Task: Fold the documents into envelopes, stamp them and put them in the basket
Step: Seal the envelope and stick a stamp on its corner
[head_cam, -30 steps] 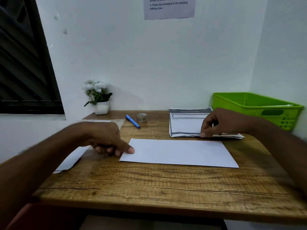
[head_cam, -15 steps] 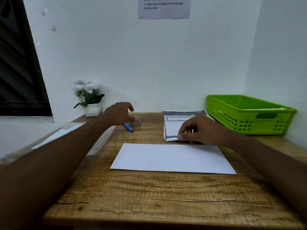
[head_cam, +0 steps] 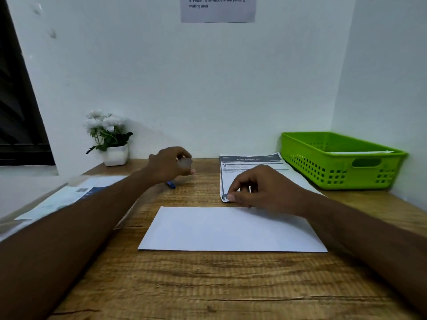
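Head view: notice [head_cam: 218, 10] reads "4 Place the envelope in the pending mailing area". Left hand [head_cam: 169, 166] grips a blurred roll [head_cam: 185, 162] by the desk [head_cam: 208, 287]'s far edge; right hand [head_cam: 261, 189] pinches the documents [head_cam: 251, 161]' near corner.

My desk [head_cam: 208, 285], 1. On it: envelope [head_cam: 231, 229], 1; document stack [head_cam: 250, 163], 1; basket [head_cam: 323, 172], 1; pen [head_cam: 171, 185], 1; roll [head_cam: 185, 162], 1; plant [head_cam: 108, 137], 1. Wall notice [head_cam: 218, 10], 1. My hands, 2: left hand [head_cam: 169, 165], right hand [head_cam: 263, 188].
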Motion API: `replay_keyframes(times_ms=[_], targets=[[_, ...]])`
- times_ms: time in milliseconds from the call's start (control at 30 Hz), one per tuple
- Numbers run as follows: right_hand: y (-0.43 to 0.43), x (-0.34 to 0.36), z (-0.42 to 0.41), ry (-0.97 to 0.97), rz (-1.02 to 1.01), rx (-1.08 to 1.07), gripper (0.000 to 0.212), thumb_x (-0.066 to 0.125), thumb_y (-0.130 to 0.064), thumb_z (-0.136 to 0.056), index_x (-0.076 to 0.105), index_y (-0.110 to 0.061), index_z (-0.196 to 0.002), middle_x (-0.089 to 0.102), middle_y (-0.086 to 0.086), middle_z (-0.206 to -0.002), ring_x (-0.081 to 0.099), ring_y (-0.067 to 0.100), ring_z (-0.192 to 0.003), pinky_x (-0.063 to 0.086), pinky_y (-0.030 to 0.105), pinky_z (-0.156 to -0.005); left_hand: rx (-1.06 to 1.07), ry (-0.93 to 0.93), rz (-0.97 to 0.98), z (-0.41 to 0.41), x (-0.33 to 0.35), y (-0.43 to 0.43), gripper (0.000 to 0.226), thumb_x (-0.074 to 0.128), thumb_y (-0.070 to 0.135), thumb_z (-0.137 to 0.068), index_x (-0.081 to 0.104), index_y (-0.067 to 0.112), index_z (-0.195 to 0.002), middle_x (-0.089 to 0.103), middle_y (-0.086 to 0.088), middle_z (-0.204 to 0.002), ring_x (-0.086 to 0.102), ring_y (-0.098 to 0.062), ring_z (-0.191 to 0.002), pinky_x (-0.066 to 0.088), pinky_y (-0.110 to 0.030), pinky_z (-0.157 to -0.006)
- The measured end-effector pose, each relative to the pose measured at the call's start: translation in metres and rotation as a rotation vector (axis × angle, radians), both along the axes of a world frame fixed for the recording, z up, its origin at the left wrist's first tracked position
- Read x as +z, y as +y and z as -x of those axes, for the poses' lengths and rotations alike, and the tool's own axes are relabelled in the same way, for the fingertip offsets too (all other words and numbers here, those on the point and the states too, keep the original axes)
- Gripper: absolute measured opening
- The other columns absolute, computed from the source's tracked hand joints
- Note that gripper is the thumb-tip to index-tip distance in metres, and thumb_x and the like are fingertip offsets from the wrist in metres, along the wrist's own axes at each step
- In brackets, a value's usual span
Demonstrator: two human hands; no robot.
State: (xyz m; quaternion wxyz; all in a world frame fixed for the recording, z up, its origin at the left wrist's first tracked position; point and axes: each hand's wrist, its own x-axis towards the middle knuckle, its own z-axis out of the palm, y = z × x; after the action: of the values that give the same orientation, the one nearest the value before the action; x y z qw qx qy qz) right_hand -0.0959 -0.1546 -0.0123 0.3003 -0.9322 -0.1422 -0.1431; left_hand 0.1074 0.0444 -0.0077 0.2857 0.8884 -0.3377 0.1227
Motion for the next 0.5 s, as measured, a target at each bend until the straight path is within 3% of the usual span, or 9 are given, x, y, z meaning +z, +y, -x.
replay_keyframes(times_ms=[67, 167, 233, 333, 500], targets=[[0.001, 0.001, -0.005, -0.092, -0.038, -0.033, 0.010, 0.071, -0.031, -0.087, 0.074, -0.024, -0.081, 0.063, -0.010, -0.058, 0.047, 0.003, -0.046, 0.035, 0.020, -0.051, -0.170, 0.093, 0.219, 0.014, 0.006, -0.003, 0.040, 0.084, 0.022, -0.071, 0.067, 0.022, -0.108, 0.067, 0.007, -0.107, 0.062, -0.011, -0.092, 0.047, -0.029, -0.078], [0.004, 0.005, -0.015, -0.207, -0.079, -0.119, 0.005, 0.069, -0.029, -0.088, 0.073, -0.026, -0.089, 0.067, -0.011, -0.074, 0.054, 0.009, -0.044, 0.039, 0.020, -0.052, -0.377, 0.225, 0.378, 0.039, 0.014, -0.004, 0.047, 0.084, 0.005, -0.067, 0.068, 0.016, -0.110, 0.070, 0.004, -0.108, 0.067, -0.014, -0.100, 0.056, -0.030, -0.084], [0.004, 0.013, -0.022, -0.234, -0.125, -0.147, 0.012, 0.070, -0.027, -0.088, 0.069, -0.025, -0.100, 0.068, -0.009, -0.085, 0.063, 0.010, -0.048, 0.042, 0.018, -0.052, -0.455, 0.286, 0.412, 0.052, 0.016, -0.006, 0.051, 0.083, -0.001, -0.066, 0.067, 0.013, -0.112, 0.071, 0.001, -0.109, 0.068, -0.015, -0.100, 0.057, -0.030, -0.084], [0.006, 0.018, -0.029, -0.265, -0.101, -0.176, 0.031, 0.075, -0.028, -0.084, 0.062, -0.029, -0.112, 0.066, -0.011, -0.099, 0.068, 0.012, -0.057, 0.050, 0.025, -0.062, -0.527, 0.355, 0.440, 0.067, 0.016, -0.010, 0.057, 0.081, -0.009, -0.064, 0.064, 0.009, -0.116, 0.069, -0.005, -0.112, 0.069, -0.021, -0.099, 0.058, -0.033, -0.082], [0.002, 0.000, -0.029, -0.380, -0.118, -0.213, 0.028, 0.078, -0.032, -0.079, 0.068, -0.033, -0.106, 0.068, -0.016, -0.106, 0.067, 0.012, -0.059, 0.053, 0.034, -0.065, -0.555, 0.407, 0.465, 0.071, 0.009, -0.018, 0.061, 0.081, -0.012, -0.062, 0.063, 0.010, -0.115, 0.067, -0.010, -0.114, 0.068, -0.024, -0.101, 0.057, -0.041, -0.087]])
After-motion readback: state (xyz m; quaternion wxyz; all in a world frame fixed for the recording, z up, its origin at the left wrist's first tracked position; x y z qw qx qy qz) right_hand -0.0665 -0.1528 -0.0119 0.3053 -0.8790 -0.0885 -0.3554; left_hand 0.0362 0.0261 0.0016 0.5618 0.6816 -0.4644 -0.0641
